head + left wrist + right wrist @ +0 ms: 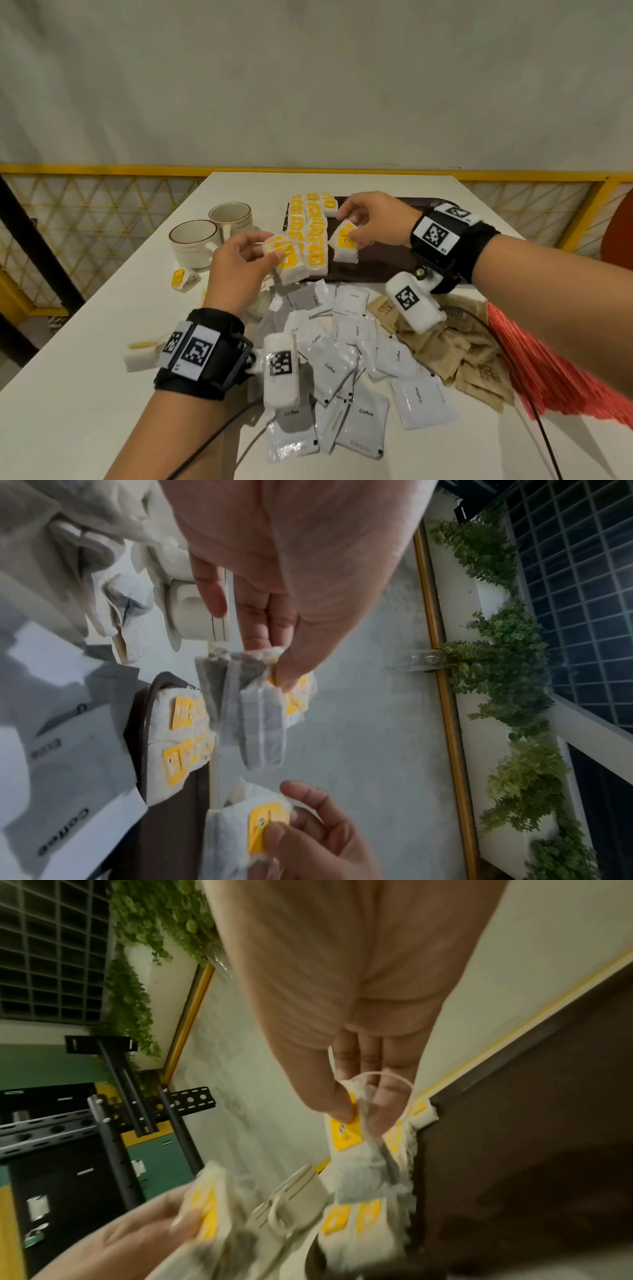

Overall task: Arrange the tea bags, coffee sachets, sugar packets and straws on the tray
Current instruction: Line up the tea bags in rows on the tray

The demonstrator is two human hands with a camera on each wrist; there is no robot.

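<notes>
A dark brown tray [387, 263] lies at the far middle of the white table, with rows of yellow-tagged tea bags [308, 236] along its left side. My left hand [263, 248] pinches a small bunch of tea bags [253, 712] just above the tray's near left corner. My right hand [349, 229] pinches one tea bag [344, 245] by its yellow tag over the tray, to the right of the rows. White coffee sachets [342, 370] lie heaped in front of the tray. Brown sugar packets [445, 346] and red straws [555, 373] lie to the right.
Two cream mugs [212, 229] stand left of the tray. One loose tea bag [181, 279] lies near them and another [142, 354] sits behind my left wrist. A yellow railing [102, 169] runs beyond the table's far edge.
</notes>
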